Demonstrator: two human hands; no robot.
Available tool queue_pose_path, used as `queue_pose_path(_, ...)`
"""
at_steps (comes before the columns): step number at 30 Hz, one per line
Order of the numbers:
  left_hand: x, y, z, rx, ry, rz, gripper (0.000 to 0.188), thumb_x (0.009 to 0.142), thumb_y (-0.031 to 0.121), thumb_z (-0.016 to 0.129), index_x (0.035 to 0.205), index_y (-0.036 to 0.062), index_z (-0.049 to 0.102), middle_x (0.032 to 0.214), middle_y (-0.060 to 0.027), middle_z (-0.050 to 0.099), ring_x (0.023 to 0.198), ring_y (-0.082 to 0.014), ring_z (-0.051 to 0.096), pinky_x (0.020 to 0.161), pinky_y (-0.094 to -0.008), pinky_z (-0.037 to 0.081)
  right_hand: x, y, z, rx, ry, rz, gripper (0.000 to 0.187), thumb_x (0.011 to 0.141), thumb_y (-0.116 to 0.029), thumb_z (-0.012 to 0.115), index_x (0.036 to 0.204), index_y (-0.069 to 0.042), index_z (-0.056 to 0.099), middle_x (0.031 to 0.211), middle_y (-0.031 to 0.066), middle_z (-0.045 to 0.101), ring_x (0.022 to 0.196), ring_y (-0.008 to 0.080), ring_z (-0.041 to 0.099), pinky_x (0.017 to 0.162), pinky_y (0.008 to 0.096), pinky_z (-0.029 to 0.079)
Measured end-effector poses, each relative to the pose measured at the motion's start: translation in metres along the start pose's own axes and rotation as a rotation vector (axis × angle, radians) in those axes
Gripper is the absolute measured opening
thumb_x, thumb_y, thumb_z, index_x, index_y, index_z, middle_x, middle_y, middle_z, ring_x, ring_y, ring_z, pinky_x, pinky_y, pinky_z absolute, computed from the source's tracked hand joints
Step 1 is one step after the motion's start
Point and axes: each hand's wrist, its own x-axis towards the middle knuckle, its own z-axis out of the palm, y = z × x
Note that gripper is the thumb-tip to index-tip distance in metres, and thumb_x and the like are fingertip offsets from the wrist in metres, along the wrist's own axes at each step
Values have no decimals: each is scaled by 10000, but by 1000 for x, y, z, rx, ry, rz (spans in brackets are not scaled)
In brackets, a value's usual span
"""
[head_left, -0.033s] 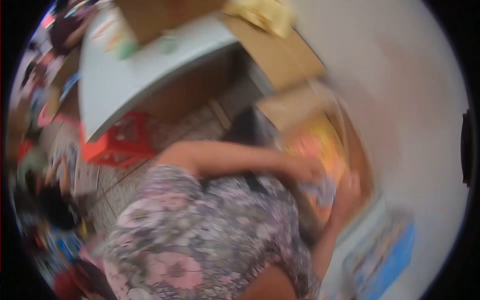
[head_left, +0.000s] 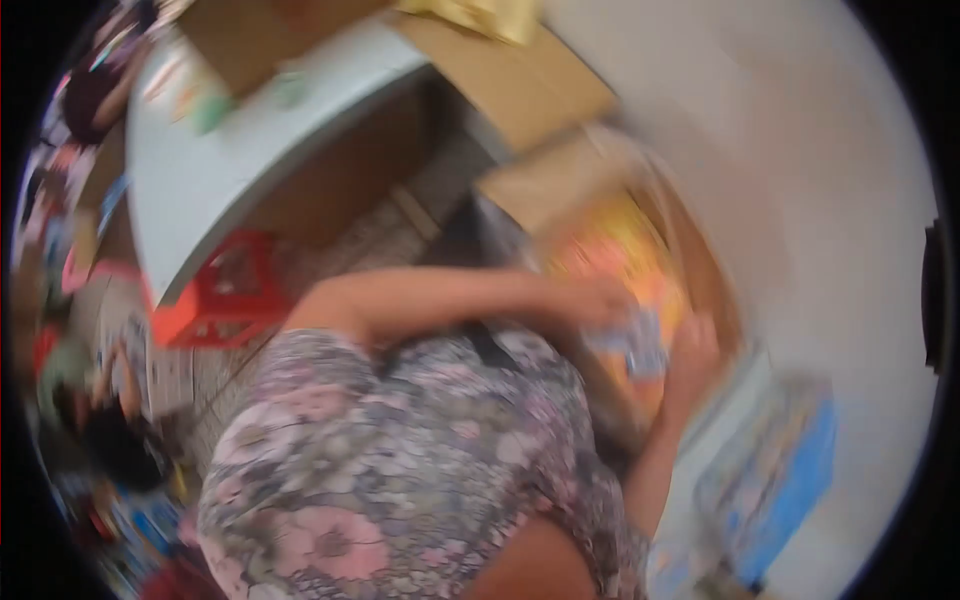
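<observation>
My left hand (head_left: pixel 597 301) reaches across my front, over an open cardboard box (head_left: pixel 705 265). Its fingers are closed at the edge of a small grey-blue packet (head_left: pixel 645 345), which looks to be in its hold. On the packet's other side, my right hand (head_left: pixel 692 350) is raised near the box's right wall. Motion smears its fingers, and whether it touches the packet I cannot tell. Under both hands, yellow and orange packages (head_left: pixel 620 245) fill the box; their details are blurred.
A white table (head_left: pixel 250 140) carries a brown carton (head_left: pixel 265 40). An orange-red plastic stool (head_left: pixel 225 295) stands below it. A blue printed box (head_left: pixel 780 480) lies at the right. A cardboard flap (head_left: pixel 515 80) extends beyond my box. Other people (head_left: pixel 110 400) sit at the left.
The whole view has shifted, so table, stool and box appear slightly further left. The grey-blue packet shows more clearly between my hands, which stay over the box.
</observation>
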Motion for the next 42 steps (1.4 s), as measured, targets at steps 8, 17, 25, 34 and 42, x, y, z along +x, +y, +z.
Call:
queue_pose_path(8,45,-17,9,-509,-92,-492,163,856,133,577,879,-11,650,711,-7,611,679,-54,550,609,-253,467,-68,96,10,-36,-217,26,275,844,-247,557,695,-17,554,642,66,592,556,171,533,567,327,431)
queue_pose_path(17,67,-11,18,-663,-191,-523,146,856,123,623,900,-12,656,781,-14,641,734,-67,586,683,-234,491,-35,48,-48,665,-260,298,229,817,-207,653,674,-55,559,624,-34,476,592,49,414,540,230,358)
queue_pose_path(25,57,-9,11,-668,-256,-601,232,889,222,581,954,7,638,835,-7,636,753,-60,572,674,-246,489,-35,14,-32,480,-280,228,133,816,-147,639,760,-31,607,664,-24,529,634,42,454,572,228,369)
queue_pose_path(34,52,-12,7,-558,-68,-523,93,810,68,666,862,-10,671,776,-36,658,730,-73,589,698,-239,492,-50,28,-27,734,-95,318,146,826,-157,638,751,-40,592,632,-28,504,573,52,452,515,224,376)
queue_pose_path(42,55,-10,7,-467,-141,-477,159,765,43,692,920,10,692,898,-69,667,844,-105,594,779,-258,470,-11,2,-38,980,77,565,187,854,-186,627,728,-62,566,649,-38,512,518,23,463,431,176,344)
